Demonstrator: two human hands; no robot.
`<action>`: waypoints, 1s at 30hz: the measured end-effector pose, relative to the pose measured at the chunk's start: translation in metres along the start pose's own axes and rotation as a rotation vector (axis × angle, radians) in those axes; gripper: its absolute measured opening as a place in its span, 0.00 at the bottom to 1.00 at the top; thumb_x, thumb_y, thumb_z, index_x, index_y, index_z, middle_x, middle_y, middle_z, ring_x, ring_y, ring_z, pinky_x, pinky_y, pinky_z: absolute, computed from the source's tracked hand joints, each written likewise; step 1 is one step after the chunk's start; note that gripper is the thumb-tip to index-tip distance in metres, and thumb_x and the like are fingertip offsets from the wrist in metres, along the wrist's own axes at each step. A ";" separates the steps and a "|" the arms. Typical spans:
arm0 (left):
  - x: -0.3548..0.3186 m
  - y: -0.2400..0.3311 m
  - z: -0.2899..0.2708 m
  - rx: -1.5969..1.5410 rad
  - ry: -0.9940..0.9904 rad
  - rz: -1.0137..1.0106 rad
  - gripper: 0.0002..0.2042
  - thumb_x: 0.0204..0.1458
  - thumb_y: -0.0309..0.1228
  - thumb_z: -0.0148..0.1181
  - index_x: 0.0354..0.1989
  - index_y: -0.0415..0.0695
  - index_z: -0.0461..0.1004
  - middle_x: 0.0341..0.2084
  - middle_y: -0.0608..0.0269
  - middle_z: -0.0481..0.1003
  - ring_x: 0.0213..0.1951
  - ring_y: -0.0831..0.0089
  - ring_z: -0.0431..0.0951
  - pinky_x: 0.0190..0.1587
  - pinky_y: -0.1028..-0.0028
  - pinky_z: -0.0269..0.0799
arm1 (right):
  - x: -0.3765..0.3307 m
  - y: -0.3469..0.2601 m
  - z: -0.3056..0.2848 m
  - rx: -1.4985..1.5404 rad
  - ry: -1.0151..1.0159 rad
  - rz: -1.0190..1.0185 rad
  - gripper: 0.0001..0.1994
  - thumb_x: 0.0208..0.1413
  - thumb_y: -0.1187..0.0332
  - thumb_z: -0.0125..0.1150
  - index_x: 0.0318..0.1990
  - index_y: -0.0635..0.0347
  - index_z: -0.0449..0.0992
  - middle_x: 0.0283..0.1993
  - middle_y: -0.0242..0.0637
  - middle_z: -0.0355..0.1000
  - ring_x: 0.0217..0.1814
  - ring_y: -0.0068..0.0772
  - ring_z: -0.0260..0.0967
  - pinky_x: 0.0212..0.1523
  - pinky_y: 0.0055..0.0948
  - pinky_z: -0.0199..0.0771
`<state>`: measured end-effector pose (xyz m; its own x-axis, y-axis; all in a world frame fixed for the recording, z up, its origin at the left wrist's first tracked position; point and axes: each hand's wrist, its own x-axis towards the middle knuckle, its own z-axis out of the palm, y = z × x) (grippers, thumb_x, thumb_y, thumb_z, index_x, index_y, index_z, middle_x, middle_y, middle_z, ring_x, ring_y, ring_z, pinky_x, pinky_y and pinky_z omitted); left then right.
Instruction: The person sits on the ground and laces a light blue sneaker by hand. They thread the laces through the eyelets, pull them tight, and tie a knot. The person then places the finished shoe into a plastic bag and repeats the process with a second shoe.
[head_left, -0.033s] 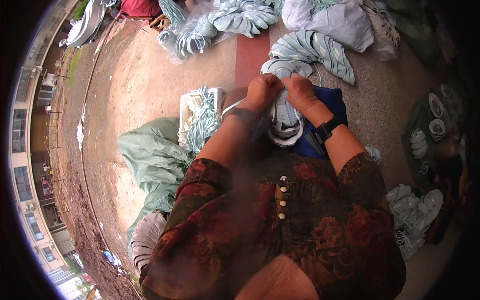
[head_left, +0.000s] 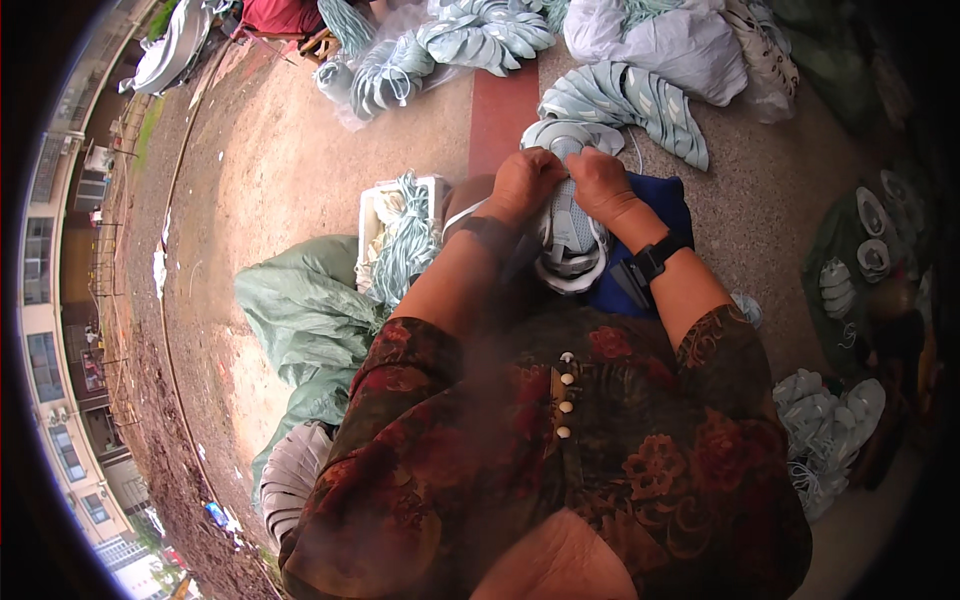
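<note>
A light grey-blue shoe upper [head_left: 570, 225] with a mesh tongue and a white-edged collar rests over my lap, its collar toward me. My left hand [head_left: 528, 183] is closed in a pinch at its left edge near the toe end. On the opposite edge, the fingers of my right hand [head_left: 600, 185] are pinched together, close to the left ones. Any lace between the fingertips is too small to make out. Beneath the shoe upper lies a dark blue cloth [head_left: 660, 205]. A fanned stack of similar pale uppers [head_left: 640, 100] lies just beyond my hands.
To the left, a white box [head_left: 437, 200] holds bundles of pale laces [head_left: 405, 235], beside a green sack [head_left: 310, 295]. More stacked uppers [head_left: 485, 35] and a white plastic bag [head_left: 660, 50] lie at the far side. Further shoe pieces [head_left: 830, 420] are piled at the right.
</note>
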<state>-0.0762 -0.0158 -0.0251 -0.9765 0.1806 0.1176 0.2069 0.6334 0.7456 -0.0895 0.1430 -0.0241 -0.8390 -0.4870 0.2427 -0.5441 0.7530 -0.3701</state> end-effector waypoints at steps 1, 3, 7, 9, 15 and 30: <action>-0.001 0.001 -0.001 -0.018 -0.015 -0.028 0.08 0.43 0.31 0.62 0.30 0.40 0.76 0.27 0.52 0.76 0.33 0.59 0.77 0.36 0.67 0.71 | 0.000 0.001 -0.002 0.010 -0.006 -0.043 0.04 0.41 0.77 0.54 0.27 0.60 0.70 0.29 0.47 0.70 0.33 0.53 0.69 0.37 0.43 0.69; -0.004 0.001 -0.005 -0.063 -0.031 -0.062 0.09 0.44 0.31 0.62 0.31 0.39 0.75 0.27 0.52 0.76 0.32 0.60 0.77 0.36 0.68 0.71 | 0.003 0.007 -0.006 0.031 -0.020 -0.128 0.04 0.41 0.77 0.53 0.27 0.60 0.69 0.29 0.47 0.70 0.34 0.52 0.69 0.36 0.43 0.69; -0.011 -0.007 -0.021 -0.082 -0.079 -0.014 0.10 0.44 0.30 0.62 0.32 0.38 0.74 0.26 0.52 0.75 0.30 0.61 0.77 0.35 0.69 0.71 | -0.001 0.054 -0.015 0.140 -0.027 -0.194 0.03 0.44 0.76 0.51 0.28 0.62 0.66 0.24 0.44 0.67 0.30 0.46 0.68 0.31 0.38 0.68; -0.014 -0.003 -0.032 -0.028 -0.125 -0.028 0.09 0.45 0.30 0.61 0.32 0.38 0.74 0.24 0.51 0.75 0.29 0.61 0.77 0.34 0.68 0.71 | -0.010 0.071 -0.024 0.559 -0.168 0.076 0.04 0.44 0.76 0.52 0.29 0.63 0.66 0.23 0.41 0.66 0.27 0.39 0.66 0.30 0.33 0.68; -0.019 -0.001 -0.034 0.041 -0.089 -0.020 0.08 0.45 0.30 0.58 0.31 0.39 0.75 0.24 0.51 0.75 0.28 0.61 0.77 0.34 0.70 0.71 | -0.013 0.043 -0.014 0.345 -0.008 -0.049 0.11 0.43 0.74 0.57 0.38 0.62 0.73 0.28 0.45 0.71 0.29 0.39 0.69 0.32 0.32 0.69; -0.058 -0.038 -0.092 0.028 -0.019 -0.056 0.05 0.46 0.24 0.58 0.30 0.37 0.76 0.21 0.61 0.76 0.26 0.78 0.74 0.32 0.76 0.70 | -0.001 0.031 -0.014 0.375 -0.050 -0.040 0.03 0.40 0.74 0.56 0.23 0.65 0.72 0.22 0.47 0.69 0.28 0.46 0.69 0.31 0.37 0.68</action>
<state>-0.0331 -0.1199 -0.0002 -0.9854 0.1581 0.0637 0.1538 0.6634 0.7322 -0.1057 0.1729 -0.0227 -0.8113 -0.5406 0.2228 -0.5316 0.5235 -0.6658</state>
